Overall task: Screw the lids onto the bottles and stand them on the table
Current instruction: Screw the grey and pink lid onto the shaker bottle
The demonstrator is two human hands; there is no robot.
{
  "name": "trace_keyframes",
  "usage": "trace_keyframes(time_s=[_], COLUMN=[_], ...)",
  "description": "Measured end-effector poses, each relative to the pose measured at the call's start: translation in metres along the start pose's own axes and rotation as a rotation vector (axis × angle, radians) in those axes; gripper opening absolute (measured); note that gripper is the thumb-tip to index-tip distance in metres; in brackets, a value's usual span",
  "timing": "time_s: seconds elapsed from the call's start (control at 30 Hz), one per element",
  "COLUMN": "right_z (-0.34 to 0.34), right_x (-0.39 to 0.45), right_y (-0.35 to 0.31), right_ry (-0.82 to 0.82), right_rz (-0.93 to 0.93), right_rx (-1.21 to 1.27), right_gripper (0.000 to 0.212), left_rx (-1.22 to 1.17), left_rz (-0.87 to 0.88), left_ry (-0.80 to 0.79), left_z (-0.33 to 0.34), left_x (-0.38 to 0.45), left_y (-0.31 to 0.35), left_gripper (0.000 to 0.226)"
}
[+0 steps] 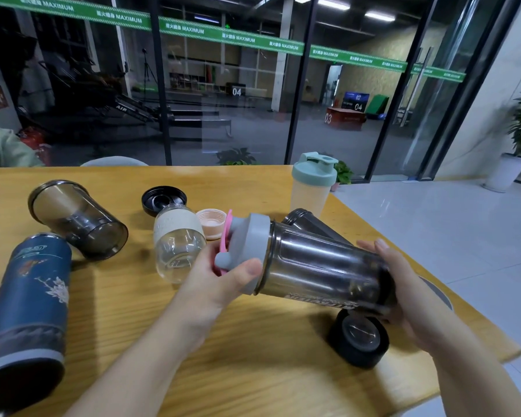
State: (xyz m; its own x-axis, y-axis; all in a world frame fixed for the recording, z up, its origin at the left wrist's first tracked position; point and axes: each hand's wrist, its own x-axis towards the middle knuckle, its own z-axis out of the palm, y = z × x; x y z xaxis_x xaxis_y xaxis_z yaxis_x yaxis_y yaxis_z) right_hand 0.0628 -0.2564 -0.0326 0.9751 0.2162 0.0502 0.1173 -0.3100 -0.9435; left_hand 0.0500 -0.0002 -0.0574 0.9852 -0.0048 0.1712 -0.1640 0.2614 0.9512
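Observation:
I hold a dark smoky shaker bottle [322,266] on its side above the table. My left hand [223,281] grips its grey lid [250,251], which has a pink strap. My right hand [397,284] grips the bottle's base end. A capped pale shaker with a green lid [312,185] stands upright at the back. Lying on their sides are a lidless smoky cup [79,219], a blue patterned flask [27,299], a clear glass bottle with a cream sleeve [178,239], and another dark bottle [310,225] behind the held one.
Loose lids lie on the wooden table [163,326]: a black one [164,200] at the back, a peach one [211,222] beside the glass bottle, a black one [358,338] under my right hand. The table's right edge runs close by.

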Motion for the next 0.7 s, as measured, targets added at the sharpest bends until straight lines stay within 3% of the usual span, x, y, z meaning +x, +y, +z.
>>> trace_keyframes(time_s=[0.03, 0.1, 0.27, 0.57, 0.7], right_z=[-0.003, 0.003, -0.006, -0.012, -0.020], right_x=[0.003, 0.013, 0.010, 0.010, 0.012], right_y=[-0.003, -0.012, 0.000, 0.004, -0.002], right_ry=[0.007, 0.090, 0.015, -0.050, -0.126], right_rz=[-0.068, -0.070, -0.227, -0.232, -0.238], right_rx=[-0.022, -0.002, 0.114, 0.104, -0.067], right_gripper=[0.069, 0.067, 0.059, 0.058, 0.071], left_rx=[-0.039, -0.102, -0.165, -0.177, -0.156], left_rz=[-0.030, -0.084, -0.114, -0.117, -0.124], left_ry=[0.013, 0.031, 0.045, 0.033, 0.047], left_z=[0.000, 0.001, -0.001, -0.001, -0.001], left_x=[0.000, 0.001, 0.001, 0.000, -0.001], left_y=[0.000, 0.002, 0.006, 0.007, 0.005], left_gripper=[0.093, 0.102, 0.091, 0.087, 0.092])
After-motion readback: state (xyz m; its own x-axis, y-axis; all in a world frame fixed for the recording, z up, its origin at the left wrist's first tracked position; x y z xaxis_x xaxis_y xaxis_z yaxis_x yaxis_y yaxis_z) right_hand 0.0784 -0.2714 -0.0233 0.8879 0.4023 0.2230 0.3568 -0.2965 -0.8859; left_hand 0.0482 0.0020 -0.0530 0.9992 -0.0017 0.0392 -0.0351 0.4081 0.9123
